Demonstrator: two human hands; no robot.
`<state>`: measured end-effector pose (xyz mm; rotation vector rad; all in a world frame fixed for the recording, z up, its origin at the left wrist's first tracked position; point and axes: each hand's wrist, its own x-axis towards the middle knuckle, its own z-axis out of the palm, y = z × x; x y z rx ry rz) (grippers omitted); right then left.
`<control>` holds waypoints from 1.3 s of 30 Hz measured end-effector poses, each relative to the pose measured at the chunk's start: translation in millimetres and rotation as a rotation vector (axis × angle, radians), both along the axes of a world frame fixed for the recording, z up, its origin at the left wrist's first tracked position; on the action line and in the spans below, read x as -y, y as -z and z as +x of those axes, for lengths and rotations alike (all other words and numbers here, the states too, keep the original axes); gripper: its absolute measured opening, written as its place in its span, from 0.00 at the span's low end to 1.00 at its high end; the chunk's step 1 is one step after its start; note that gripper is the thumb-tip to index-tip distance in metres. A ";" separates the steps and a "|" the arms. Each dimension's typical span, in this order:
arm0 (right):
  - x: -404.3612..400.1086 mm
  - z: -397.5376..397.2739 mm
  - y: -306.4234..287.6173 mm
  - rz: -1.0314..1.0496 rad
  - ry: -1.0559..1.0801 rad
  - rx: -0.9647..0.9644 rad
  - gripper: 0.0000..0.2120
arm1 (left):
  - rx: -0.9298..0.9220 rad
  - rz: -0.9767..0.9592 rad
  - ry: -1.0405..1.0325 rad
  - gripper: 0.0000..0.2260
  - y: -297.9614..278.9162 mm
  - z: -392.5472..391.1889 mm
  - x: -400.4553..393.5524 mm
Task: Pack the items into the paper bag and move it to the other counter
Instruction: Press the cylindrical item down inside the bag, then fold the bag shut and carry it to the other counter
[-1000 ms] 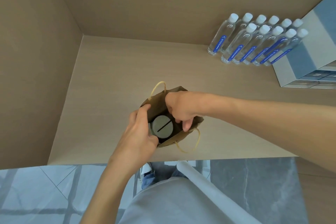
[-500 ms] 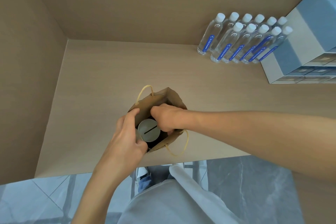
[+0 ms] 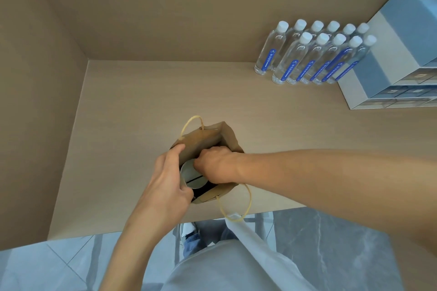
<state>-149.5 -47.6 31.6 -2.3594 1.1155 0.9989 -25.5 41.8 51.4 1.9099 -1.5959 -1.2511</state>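
A small brown paper bag [image 3: 227, 136] with yellow cord handles stands open on the beige counter [image 3: 142, 106], near its front edge. Inside it sits a grey round container [image 3: 192, 176] with a dark slot across its lid. My left hand [image 3: 166, 182] grips the bag's left rim, thumb on the outside of its rim. My right hand [image 3: 216, 165] reaches down into the bag from the right, fingers curled over the container's lid. What the fingers hold inside is hidden.
Several clear water bottles [image 3: 305, 56] with white caps and blue labels stand at the back right. A blue and white drawer box [image 3: 390, 61] sits beside them. Walls close the counter at the left and back. Grey tiled floor [image 3: 331, 231] lies below.
My right hand has pushed deeper into the bag and now covers part of the lid. The left hand keeps its hold on the rim. The view has shifted a little.
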 end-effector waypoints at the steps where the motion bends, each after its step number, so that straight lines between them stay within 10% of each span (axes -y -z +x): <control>1: 1.2 1.6 1.2 -0.010 -0.015 -0.008 0.13 | 0.002 -0.002 0.002 0.36 0.2 0.8 0.7; 22: 12.7 8.5 -37.6 0.147 -0.085 -0.164 0.07 | 0.018 -0.068 0.035 0.35 3.4 3.2 14.4; 31: 6.3 -100.7 -112.0 0.259 0.922 1.224 0.09 | -0.105 -0.156 -0.014 0.32 -2.6 10.4 13.4; 39: -46.4 -113.6 -31.9 0.315 1.148 1.190 0.31 | -0.301 -0.110 -0.243 0.24 -7.3 21.1 5.9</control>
